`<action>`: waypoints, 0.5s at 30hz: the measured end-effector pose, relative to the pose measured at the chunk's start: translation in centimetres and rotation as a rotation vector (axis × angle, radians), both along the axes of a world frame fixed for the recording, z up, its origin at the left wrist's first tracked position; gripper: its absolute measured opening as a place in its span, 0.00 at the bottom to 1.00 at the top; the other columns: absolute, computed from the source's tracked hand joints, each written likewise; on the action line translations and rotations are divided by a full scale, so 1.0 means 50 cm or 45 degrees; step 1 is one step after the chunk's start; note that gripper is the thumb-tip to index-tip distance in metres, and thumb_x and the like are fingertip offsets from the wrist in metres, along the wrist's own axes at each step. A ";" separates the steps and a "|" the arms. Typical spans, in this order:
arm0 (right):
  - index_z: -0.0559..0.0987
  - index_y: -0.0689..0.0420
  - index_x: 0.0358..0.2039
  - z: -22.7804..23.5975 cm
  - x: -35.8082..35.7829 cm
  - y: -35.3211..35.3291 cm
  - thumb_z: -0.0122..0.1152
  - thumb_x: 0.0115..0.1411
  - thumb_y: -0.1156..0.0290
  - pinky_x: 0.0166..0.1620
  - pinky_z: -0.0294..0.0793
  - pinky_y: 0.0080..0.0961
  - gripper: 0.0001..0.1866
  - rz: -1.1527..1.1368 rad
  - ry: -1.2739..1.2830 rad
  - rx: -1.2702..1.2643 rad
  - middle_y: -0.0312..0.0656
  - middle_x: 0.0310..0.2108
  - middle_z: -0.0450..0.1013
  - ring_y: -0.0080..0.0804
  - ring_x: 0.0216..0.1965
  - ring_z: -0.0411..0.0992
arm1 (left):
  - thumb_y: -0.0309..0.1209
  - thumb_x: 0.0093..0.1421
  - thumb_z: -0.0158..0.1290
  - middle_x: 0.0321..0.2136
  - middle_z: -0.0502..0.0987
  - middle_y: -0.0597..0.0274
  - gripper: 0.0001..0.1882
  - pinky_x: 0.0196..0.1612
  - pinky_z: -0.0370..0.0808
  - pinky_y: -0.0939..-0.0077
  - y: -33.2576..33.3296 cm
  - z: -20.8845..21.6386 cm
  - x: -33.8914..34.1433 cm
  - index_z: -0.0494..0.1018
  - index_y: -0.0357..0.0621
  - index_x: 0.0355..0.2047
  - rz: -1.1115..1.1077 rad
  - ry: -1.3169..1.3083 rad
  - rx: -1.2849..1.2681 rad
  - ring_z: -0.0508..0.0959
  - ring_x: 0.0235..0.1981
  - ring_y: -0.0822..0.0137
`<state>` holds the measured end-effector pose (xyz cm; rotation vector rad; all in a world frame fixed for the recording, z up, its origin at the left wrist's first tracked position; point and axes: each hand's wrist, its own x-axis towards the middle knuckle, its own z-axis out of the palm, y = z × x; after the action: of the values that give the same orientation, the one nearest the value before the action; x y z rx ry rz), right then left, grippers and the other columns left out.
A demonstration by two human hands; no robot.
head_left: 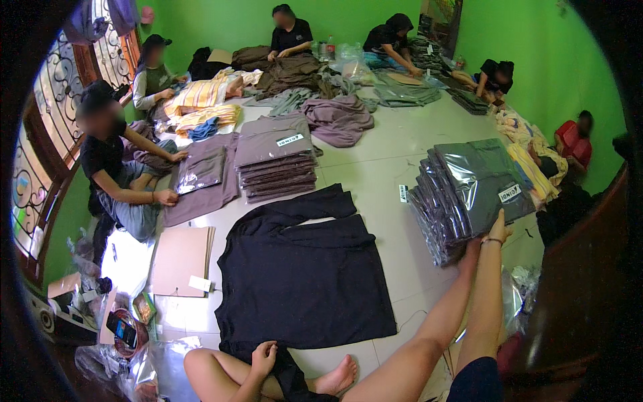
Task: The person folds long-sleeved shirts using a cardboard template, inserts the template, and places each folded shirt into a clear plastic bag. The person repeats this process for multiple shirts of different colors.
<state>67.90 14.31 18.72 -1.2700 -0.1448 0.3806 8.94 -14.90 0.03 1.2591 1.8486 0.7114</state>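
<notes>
A black long-sleeved shirt (305, 275) lies spread on the floor in front of me, one sleeve stretched along its far side. My left hand (264, 358) is over my bent leg at the shirt's near edge, fingers curled; whether cloth is in them is hidden. Black fabric (289, 375) hangs down beside it, over my leg. On the right, my right hand (495, 229) reaches out and grips the near edge of a plastic-wrapped dark grey garment (479, 171), thumb on top. This garment tops a leaning stack of wrapped garments (435, 211), next to my outstretched leg.
Another wrapped stack (278, 167) stands beyond the shirt. Left lie brown cardboard sheets (181, 258) with a white tag (199, 283), a phone (122, 330) and clear plastic bags (177, 362). A co-worker (117, 154) handles a wrapped garment; several others sit among cloth heaps along the walls.
</notes>
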 end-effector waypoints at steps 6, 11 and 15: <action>0.39 0.48 0.62 0.025 -0.125 -0.064 0.57 0.40 0.35 0.52 0.42 0.71 0.57 0.916 0.700 0.315 0.57 0.61 0.43 0.53 0.62 0.37 | 0.29 0.56 0.48 0.30 0.77 0.53 0.11 0.36 0.73 0.76 0.003 0.022 0.013 0.73 0.36 0.37 -0.019 0.014 0.058 0.78 0.30 0.67; 0.31 0.49 0.61 0.091 -0.086 0.023 0.65 0.34 0.38 0.54 0.46 0.67 0.66 0.299 1.196 0.044 0.58 0.59 0.15 0.64 0.59 0.15 | 0.28 0.56 0.48 0.30 0.77 0.53 0.12 0.37 0.73 0.76 -0.002 0.025 0.008 0.72 0.35 0.38 0.000 -0.020 0.029 0.78 0.32 0.66; 0.27 0.59 0.59 0.134 -0.036 0.042 0.64 0.38 0.46 0.56 0.40 0.65 0.65 0.473 1.147 0.046 0.60 0.58 0.10 0.62 0.58 0.10 | 0.27 0.56 0.49 0.31 0.77 0.52 0.12 0.38 0.73 0.75 -0.003 0.007 0.008 0.72 0.34 0.39 0.021 -0.066 0.007 0.78 0.33 0.65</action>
<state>66.10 16.41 25.41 -0.9312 0.3840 1.2236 9.35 -15.07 0.37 1.2193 1.8179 0.7520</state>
